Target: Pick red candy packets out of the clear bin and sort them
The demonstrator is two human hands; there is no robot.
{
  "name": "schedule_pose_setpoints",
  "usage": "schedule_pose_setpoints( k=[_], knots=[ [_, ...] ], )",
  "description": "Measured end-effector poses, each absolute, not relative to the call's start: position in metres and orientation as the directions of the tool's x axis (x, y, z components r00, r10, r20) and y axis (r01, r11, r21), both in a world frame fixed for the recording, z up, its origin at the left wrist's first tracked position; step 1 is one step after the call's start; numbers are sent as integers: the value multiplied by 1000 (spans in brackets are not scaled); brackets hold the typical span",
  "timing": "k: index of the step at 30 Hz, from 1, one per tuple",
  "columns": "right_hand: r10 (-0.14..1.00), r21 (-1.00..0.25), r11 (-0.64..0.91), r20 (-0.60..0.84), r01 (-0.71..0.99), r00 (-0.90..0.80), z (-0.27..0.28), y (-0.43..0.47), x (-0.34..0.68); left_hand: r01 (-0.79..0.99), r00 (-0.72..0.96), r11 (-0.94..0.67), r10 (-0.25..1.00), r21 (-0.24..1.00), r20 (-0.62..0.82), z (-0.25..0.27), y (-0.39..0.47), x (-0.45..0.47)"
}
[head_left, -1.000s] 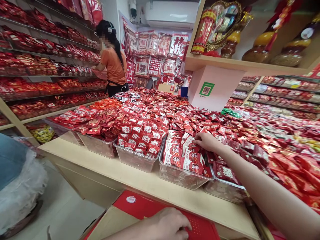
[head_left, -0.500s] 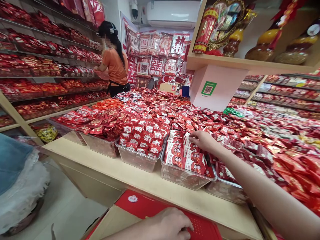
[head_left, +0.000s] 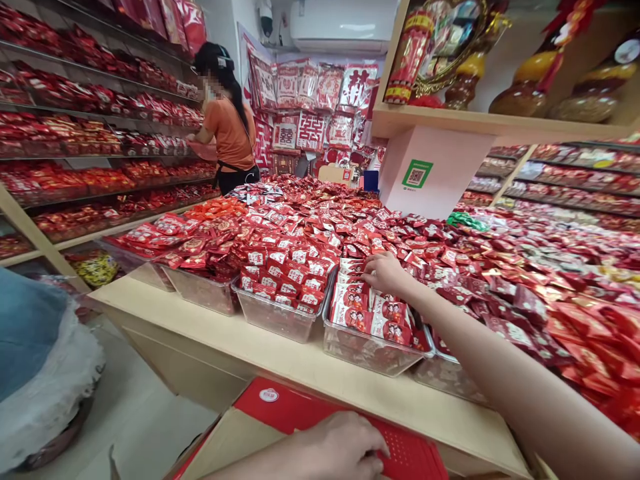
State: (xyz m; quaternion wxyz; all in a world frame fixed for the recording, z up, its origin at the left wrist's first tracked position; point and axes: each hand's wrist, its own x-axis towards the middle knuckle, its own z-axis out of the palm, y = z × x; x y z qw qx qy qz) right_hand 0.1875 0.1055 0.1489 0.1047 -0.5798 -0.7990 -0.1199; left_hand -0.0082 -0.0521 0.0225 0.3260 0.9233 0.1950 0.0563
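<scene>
My right hand (head_left: 387,275) reaches over a clear plastic bin (head_left: 375,350) filled with rows of small red-and-white wrapped packets (head_left: 387,320) printed with cartoon figures. Its bent fingertips are closed on a packet near the back of the bin. Low in the view, my left hand (head_left: 345,443) has its fingers curled over an open red cardboard box (head_left: 280,403). Whatever those fingers hold, if anything, is hidden beneath them.
More clear bins (head_left: 277,320) of red packets stand side by side along the wooden counter edge (head_left: 200,317). A person in an orange top (head_left: 233,133) stands at the left shelves (head_left: 100,157). A wooden display shelf (head_left: 500,120) overhangs the right side.
My right hand has shifted a little left and up across the bin, toward its back rows of packets. My left hand stays nearly in place at the box.
</scene>
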Motion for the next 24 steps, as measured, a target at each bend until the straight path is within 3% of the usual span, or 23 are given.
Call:
schedule_pose_setpoints(
  k=[16,24],
  knots=[
    [913,166,315,215,935,-346,154,136,182,328,917,-654,393,681,-65,21,-50,-6],
    [918,55,286,269,957,-290,161,109,188,344,913,-663,401,664,-73,25,-51,-7]
  ],
)
